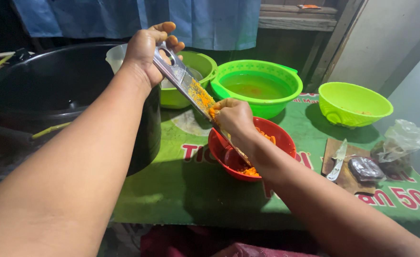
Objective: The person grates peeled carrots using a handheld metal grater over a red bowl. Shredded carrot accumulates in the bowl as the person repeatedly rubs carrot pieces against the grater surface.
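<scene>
The left hand is closed around the top handle of a metal grater slanting down into the red bowl. Just above that bowl, the right hand clenches an orange piece against the grater's face, and orange shreds lie inside the bowl.

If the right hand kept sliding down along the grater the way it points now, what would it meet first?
Most likely the red bowl: the right hand presses an orange piece on the slanted grater, whose lower end dips into that bowl. Depth is uncertain.

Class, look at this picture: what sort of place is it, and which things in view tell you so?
Probably a simple home or stall kitchen. A metal grater slants over a red bowl, green plastic basins stand on the table, and a knife lies on a wooden board.
</scene>
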